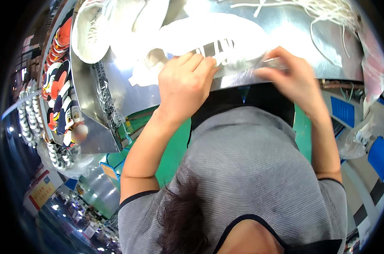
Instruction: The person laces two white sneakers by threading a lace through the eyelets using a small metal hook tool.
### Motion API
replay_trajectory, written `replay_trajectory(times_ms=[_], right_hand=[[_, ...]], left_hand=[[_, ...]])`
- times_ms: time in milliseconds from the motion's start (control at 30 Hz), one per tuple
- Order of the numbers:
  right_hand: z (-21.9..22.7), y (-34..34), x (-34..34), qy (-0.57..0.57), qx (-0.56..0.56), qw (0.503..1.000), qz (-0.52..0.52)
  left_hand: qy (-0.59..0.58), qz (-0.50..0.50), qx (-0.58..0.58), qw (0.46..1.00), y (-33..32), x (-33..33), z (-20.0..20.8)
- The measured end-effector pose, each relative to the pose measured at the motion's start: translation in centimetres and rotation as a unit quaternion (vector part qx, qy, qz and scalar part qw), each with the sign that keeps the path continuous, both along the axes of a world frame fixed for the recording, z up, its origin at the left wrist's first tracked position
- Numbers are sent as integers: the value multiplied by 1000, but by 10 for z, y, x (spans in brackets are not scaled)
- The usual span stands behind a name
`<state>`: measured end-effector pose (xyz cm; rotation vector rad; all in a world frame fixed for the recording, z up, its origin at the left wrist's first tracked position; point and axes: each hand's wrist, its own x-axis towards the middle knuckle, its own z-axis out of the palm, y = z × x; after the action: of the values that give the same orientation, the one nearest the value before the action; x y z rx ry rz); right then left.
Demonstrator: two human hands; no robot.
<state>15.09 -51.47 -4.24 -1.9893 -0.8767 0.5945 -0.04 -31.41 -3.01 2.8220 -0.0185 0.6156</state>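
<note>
The metal workbench [143, 99] spans the upper part of the view and carries the work. Its surface is bright and smooth, so a shoe set on it may slide unless one hand steadies it.

The white lace-up shoe [232, 31] lies on the bench near the front edge. Glare hides much of its outline. Judged by its kind, it is light, with a soft, flexible upper and a firmer sole; it is not fragile, but pale material may pick up marks. Suitable holding points are the sole edge and the side of the upper, clear of the lace rows [216, 45].

Other white shoes [90, 34] stand at the upper left of the bench, to the left of the work.

The left hand [185, 80] is at the near left side of the shoe, in contact with it. Its fingers are curled and grasp the shoe beside the lace rows; the exact contact under them is hidden.

The right hand [291, 76] is just beyond the shoe's right end. Thumb and forefinger point toward the shoe, bent toward each other; motion blur prevents telling whether they pinch anything.

The loose white laces [327, 7] lie in a tangle at the upper right, beyond the right hand.
</note>
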Motion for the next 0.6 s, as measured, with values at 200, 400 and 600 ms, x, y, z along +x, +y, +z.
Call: replay_trajectory(times_ms=[200,400,600], right_hand=[[24,61,-2,-172,117,963,171],[17,80,2,-151,-21,971,186],[36,92,38,60,91,989,103]], left_hand=[[-24,-15,30,999,0,0,-3],[-75,-5,48,996,7,-3,-14],[-32,-25,-32,999,12,-2,-18]])
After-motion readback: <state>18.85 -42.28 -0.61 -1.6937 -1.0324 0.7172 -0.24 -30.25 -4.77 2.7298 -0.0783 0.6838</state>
